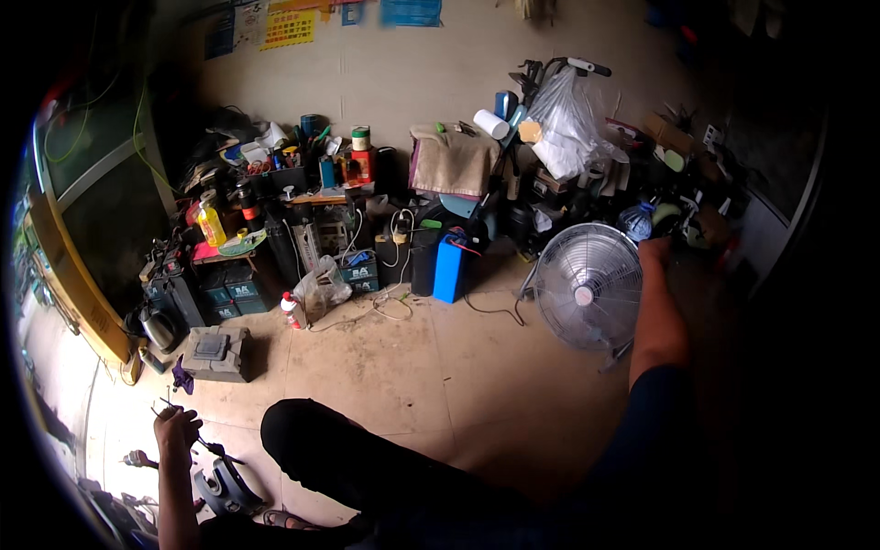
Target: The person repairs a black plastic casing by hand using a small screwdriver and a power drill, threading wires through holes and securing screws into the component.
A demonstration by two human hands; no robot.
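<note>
Left hand [177, 428] pinches a dark cable [214, 449] — right hand [654, 252] (can't tell its grip) by the fan [584, 294].

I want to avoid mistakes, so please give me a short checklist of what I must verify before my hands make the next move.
1. Left hand holds the thin dark cable: ok.
2. Right hand has a firm grip: cannot tell; too dark beside the fan.
3. The fan is not spinning: cannot tell from one still picture.
4. Floor near the fan is free of cords: not ok; a dark cord lies there.
5. Blue box stands upright: ok.
</note>
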